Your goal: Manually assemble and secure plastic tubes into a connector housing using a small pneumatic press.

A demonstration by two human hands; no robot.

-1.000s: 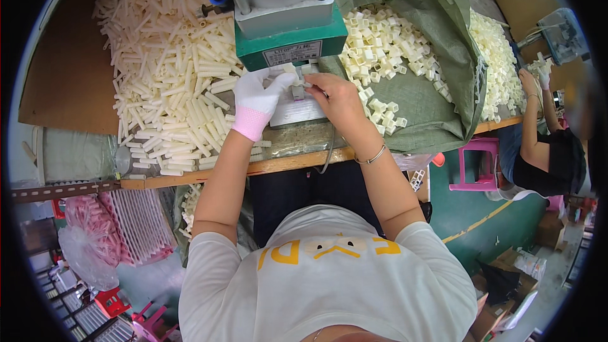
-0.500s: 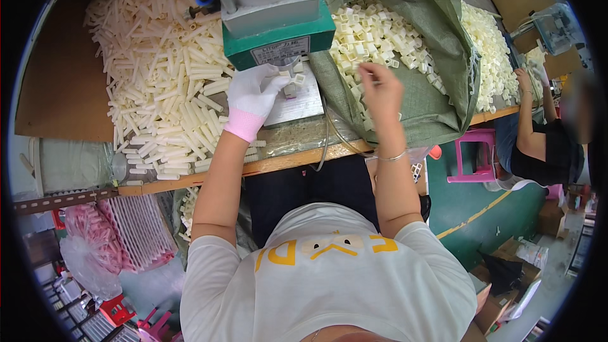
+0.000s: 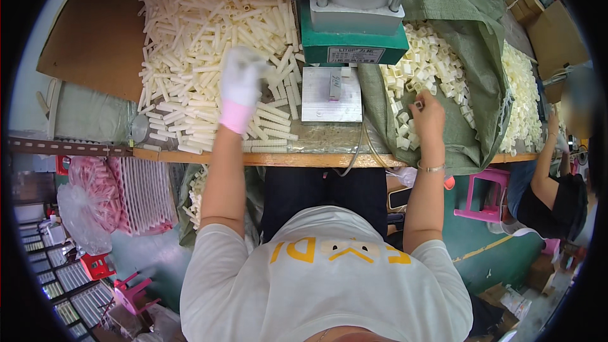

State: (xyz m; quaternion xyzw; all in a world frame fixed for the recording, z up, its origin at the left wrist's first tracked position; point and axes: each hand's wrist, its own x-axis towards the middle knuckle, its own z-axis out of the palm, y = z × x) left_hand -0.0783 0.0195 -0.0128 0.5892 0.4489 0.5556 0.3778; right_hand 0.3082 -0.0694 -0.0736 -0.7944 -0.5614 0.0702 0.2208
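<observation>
Hands well apart. Left hand [image 3: 242, 79], white glove with pink cuff, is at the right side of the cream tube pile [image 3: 190, 57]; glove is motion-blurred, so I can't tell if the fingers have a tube. Right hand [image 3: 430, 117], bare, bracelet on wrist, is over the near part of the cream square pieces [image 3: 437, 60], fingers bent in at one small square piece [image 3: 419, 105]; can't tell if it's actually gripped. Square pieces lie on the green woven sack [image 3: 455, 130], right of the press [image 3: 351, 47]. Metal plate [image 3: 316, 106] sits between my hands, small grey block [image 3: 335, 86] upright on it, neither hand touching. Co-worker [image 3: 554, 199] at far right, near a pink stool [image 3: 487, 196].
</observation>
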